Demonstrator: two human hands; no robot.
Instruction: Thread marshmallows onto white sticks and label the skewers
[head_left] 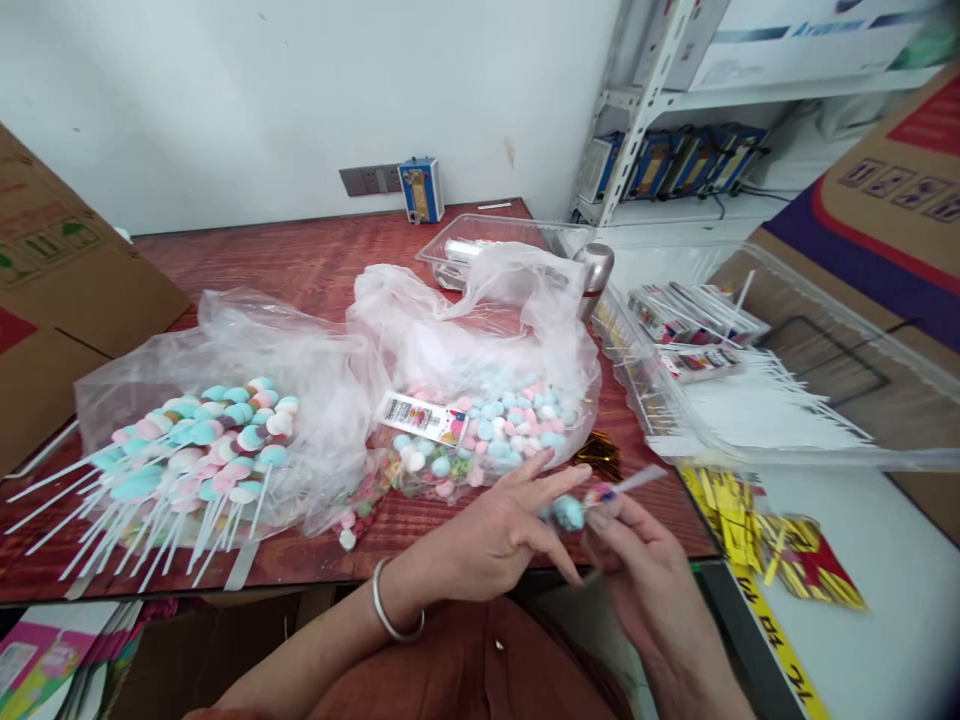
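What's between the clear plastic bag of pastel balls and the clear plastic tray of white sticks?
In the head view: reddish-brown wooden table, with shiny gold strips lying toward the near side.

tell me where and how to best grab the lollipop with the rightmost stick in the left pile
Probably best pinched by the lower half of its white stick, coming from the near edge of the table. The stick angles out that way, apart from its neighbours, while the blue head sits crowded among other puffs.
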